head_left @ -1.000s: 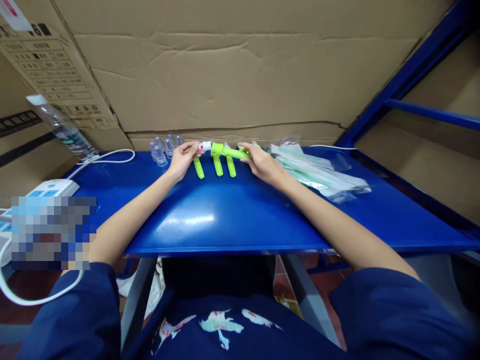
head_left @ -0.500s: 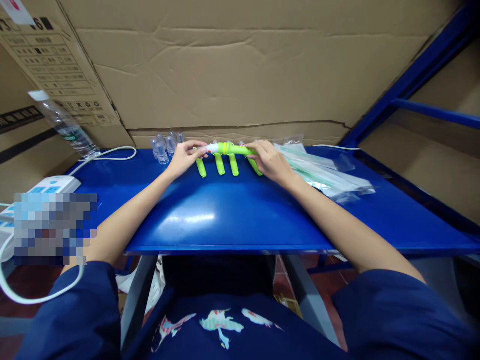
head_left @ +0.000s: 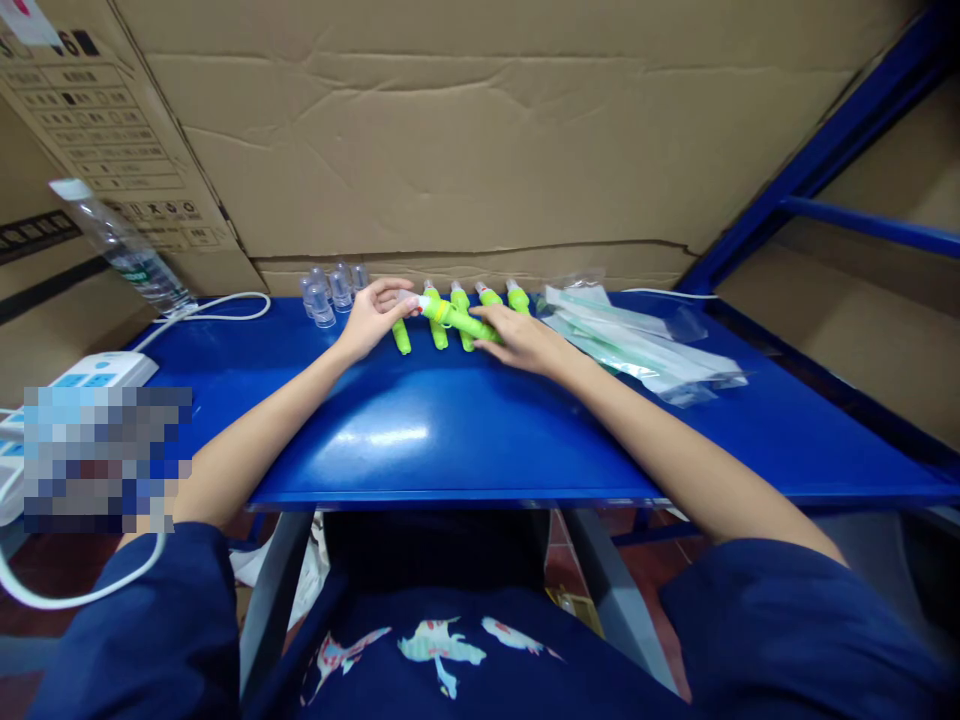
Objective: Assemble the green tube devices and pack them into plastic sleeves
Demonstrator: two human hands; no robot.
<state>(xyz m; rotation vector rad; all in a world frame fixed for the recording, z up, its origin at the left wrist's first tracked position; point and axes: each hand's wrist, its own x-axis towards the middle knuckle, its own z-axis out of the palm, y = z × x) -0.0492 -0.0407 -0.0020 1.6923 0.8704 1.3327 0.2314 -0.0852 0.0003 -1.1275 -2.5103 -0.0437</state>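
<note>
My left hand [head_left: 374, 315] pinches the white end of a lime-green tube [head_left: 459, 320] with a yellow band and a small red mark. The tube slants down to the right, held above the table. My right hand [head_left: 523, 338] has its fingers and thumb around the lower green end, partly hiding it. Under and behind it, several similar green tubes [head_left: 437, 333] with white tips lie in a row on the blue table [head_left: 405, 420]. Left of my left hand stands a cluster of clear plastic caps [head_left: 321, 303].
Clear plastic sleeves [head_left: 652, 345] lie to the right. A water bottle [head_left: 131, 255] and a white power strip [head_left: 112, 372] with a cable are on the left. Behind the table rises a cardboard wall [head_left: 450, 150]; a blue metal frame [head_left: 817, 150] stands at the right.
The held tube has tilted, its right end dropping toward me. My right hand has moved down and slightly left, uncovering the tubes behind it. My left hand stays about in place.
</note>
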